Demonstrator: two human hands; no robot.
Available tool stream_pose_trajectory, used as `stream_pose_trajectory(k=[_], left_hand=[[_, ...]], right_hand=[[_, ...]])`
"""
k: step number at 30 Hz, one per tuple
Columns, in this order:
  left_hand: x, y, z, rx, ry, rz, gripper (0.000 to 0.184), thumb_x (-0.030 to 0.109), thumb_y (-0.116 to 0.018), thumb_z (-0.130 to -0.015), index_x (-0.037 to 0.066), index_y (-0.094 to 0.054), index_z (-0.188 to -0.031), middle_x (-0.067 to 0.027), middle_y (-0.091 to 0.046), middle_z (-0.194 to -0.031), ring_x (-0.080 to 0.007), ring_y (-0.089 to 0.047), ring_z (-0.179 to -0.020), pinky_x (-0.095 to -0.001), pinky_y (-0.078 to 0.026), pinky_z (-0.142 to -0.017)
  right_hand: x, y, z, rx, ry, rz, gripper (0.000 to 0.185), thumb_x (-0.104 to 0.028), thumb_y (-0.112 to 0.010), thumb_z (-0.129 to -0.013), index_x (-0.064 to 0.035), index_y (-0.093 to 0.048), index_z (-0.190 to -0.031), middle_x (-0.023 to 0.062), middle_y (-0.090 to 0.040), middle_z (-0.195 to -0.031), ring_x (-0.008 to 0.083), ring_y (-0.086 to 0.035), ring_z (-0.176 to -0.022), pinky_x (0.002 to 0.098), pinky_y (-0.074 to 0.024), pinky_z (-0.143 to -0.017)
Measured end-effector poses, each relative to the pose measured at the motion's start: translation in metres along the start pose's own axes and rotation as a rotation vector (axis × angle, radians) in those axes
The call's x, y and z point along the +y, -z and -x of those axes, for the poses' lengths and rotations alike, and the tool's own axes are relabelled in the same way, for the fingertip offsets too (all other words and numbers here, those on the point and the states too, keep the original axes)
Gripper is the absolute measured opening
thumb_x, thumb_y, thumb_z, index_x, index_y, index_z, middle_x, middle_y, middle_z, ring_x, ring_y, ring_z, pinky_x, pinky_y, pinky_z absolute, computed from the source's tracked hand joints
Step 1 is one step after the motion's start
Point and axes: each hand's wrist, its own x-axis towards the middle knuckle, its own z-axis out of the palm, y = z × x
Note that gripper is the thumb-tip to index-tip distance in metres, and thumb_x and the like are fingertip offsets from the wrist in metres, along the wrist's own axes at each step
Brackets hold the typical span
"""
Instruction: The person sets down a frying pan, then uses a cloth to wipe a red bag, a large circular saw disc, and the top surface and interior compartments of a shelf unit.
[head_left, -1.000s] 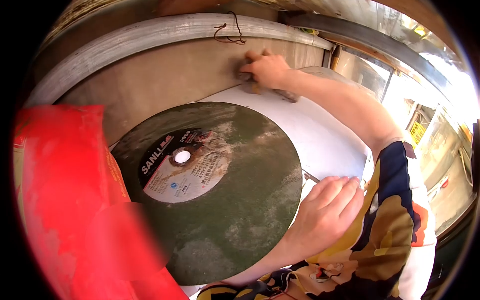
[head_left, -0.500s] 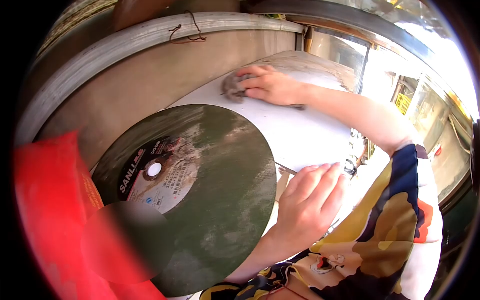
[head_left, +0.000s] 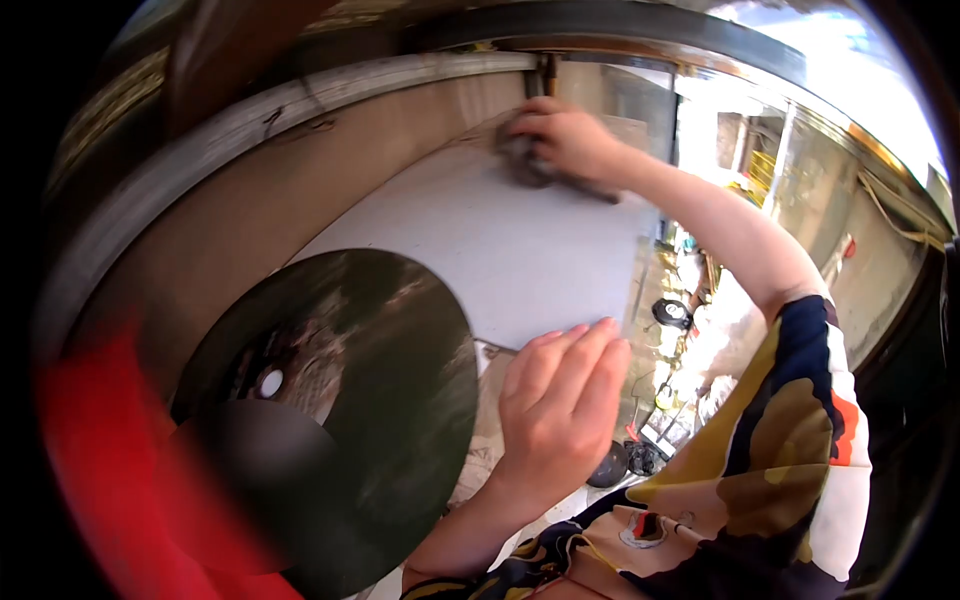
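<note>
My right hand [head_left: 572, 143] is closed on a grey-brown rag [head_left: 530, 160], pressed to the far part of a white board [head_left: 450, 230]. The rag is blurred, and one end trails out under the palm. Nearer to me, my left hand [head_left: 560, 395] has its fingers stretched out, with nothing in it. Its fingertips are by the board's near edge; whether they touch it I cannot tell. Left of that hand is a large dark green cutting disc [head_left: 400, 400] with a label around its centre hole.
A red bag-like item [head_left: 110, 450], blurred, covers the lower left. Behind the board runs a brown wall panel [head_left: 400, 150] under a metal rail [head_left: 350, 82]. To the right, beyond the board, lie a black round object [head_left: 672, 313] and other clutter on the floor.
My right hand has moved with the rag farther back over the board. The view has shifted, so the disc and my left hand appear farther left, with more floor clutter visible.
</note>
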Motion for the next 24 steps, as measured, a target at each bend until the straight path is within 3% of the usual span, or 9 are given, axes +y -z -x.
stream_pose_trajectory(k=[3,4,6,8,12,16,18,21,24], left_hand=[[0.006,0.005,-0.001,-0.054,0.051,-0.052,0.029,0.000,-0.073,-0.074,0.003,-0.068,-0.103,-0.0096,-0.068,-0.110,-0.0281,-0.063,-0.098,-0.0417,-0.047,-0.090],[0.007,0.005,0.000,-0.059,0.043,-0.038,0.029,0.000,-0.073,-0.074,0.003,-0.068,-0.103,-0.0096,-0.068,-0.110,-0.0281,-0.063,-0.098,-0.0417,-0.047,-0.090],[0.008,0.006,-0.001,-0.068,0.056,-0.065,0.027,0.001,-0.072,-0.075,0.004,-0.069,-0.102,-0.0097,-0.068,-0.109,-0.0284,-0.062,-0.097,-0.0420,-0.047,-0.090],[0.007,0.008,0.001,-0.074,0.052,-0.069,0.026,0.001,-0.072,-0.076,0.004,-0.069,-0.102,-0.0095,-0.069,-0.109,-0.0284,-0.062,-0.097,-0.0417,-0.047,-0.090],[0.007,0.008,0.001,-0.073,0.062,-0.087,0.023,0.002,-0.072,-0.077,0.004,-0.069,-0.100,-0.0093,-0.069,-0.108,-0.0281,-0.062,-0.096,-0.0409,-0.048,-0.089],[0.011,0.009,-0.001,-0.069,0.074,-0.095,0.022,0.003,-0.072,-0.077,0.004,-0.070,-0.099,-0.0091,-0.070,-0.108,-0.0276,-0.062,-0.095,-0.0404,-0.048,-0.087],[0.011,0.009,-0.002,-0.075,0.077,-0.113,0.021,0.002,-0.072,-0.077,0.004,-0.070,-0.098,-0.0092,-0.070,-0.107,-0.0276,-0.062,-0.095,-0.0404,-0.048,-0.087],[0.012,0.006,-0.001,-0.044,0.083,-0.110,0.020,0.002,-0.072,-0.077,0.004,-0.070,-0.097,-0.0091,-0.070,-0.107,-0.0273,-0.061,-0.094,-0.0404,-0.048,-0.086],[0.012,0.007,-0.001,-0.066,0.077,-0.137,0.020,0.002,-0.072,-0.077,0.004,-0.070,-0.097,-0.0091,-0.070,-0.106,-0.0278,-0.061,-0.093,-0.0404,-0.049,-0.085]], right_hand=[[-0.071,-0.005,0.006,0.011,0.231,-0.025,0.039,-0.027,-0.064,-0.081,-0.0264,-0.068,-0.120,0.0117,-0.051,-0.140,0.0389,-0.050,-0.123,0.0476,-0.0464,-0.102],[-0.077,-0.027,0.011,0.018,0.315,-0.218,0.039,-0.033,-0.063,-0.085,-0.0281,-0.066,-0.123,0.0101,-0.047,-0.144,0.0399,-0.050,-0.122,0.0486,-0.0451,-0.103],[-0.095,-0.012,0.024,-0.010,0.298,-0.236,0.038,-0.034,-0.060,-0.089,-0.0278,-0.064,-0.126,0.0101,-0.043,-0.146,0.0383,-0.051,-0.121,0.0465,-0.0449,-0.103],[-0.093,0.012,0.031,-0.242,0.195,-0.339,0.037,-0.031,-0.058,-0.092,-0.0281,-0.062,-0.128,0.0085,-0.041,-0.148,0.0363,-0.051,-0.121,0.0456,-0.0454,-0.102],[-0.015,0.001,0.048,-0.201,0.146,-0.364,0.031,-0.016,-0.056,-0.095,-0.0173,-0.059,-0.126,0.0090,-0.040,-0.147,0.0326,-0.053,-0.121,0.0445,-0.0442,-0.104],[0.116,-0.011,0.071,-0.196,-0.187,-0.072,0.036,-0.018,-0.058,-0.094,-0.0224,-0.060,-0.129,0.0104,-0.043,-0.146,0.0350,-0.051,-0.126,0.0419,-0.0416,-0.108],[0.170,-0.014,0.081,-0.173,-0.261,-0.118,0.036,-0.019,-0.058,-0.094,-0.0228,-0.061,-0.129,0.0100,-0.044,-0.145,0.0348,-0.050,-0.126,0.0424,-0.0415,-0.109],[0.208,-0.025,0.074,-0.175,-0.359,0.057,0.037,-0.013,-0.061,-0.091,-0.0190,-0.062,-0.128,0.0110,-0.045,-0.143,0.0352,-0.051,-0.125,0.0426,-0.0416,-0.107],[0.211,-0.041,0.061,-0.147,-0.563,0.197,0.034,-0.020,-0.062,-0.090,-0.0226,-0.066,-0.124,0.0095,-0.051,-0.139,0.0331,-0.052,-0.124,0.0419,-0.0416,-0.107]])
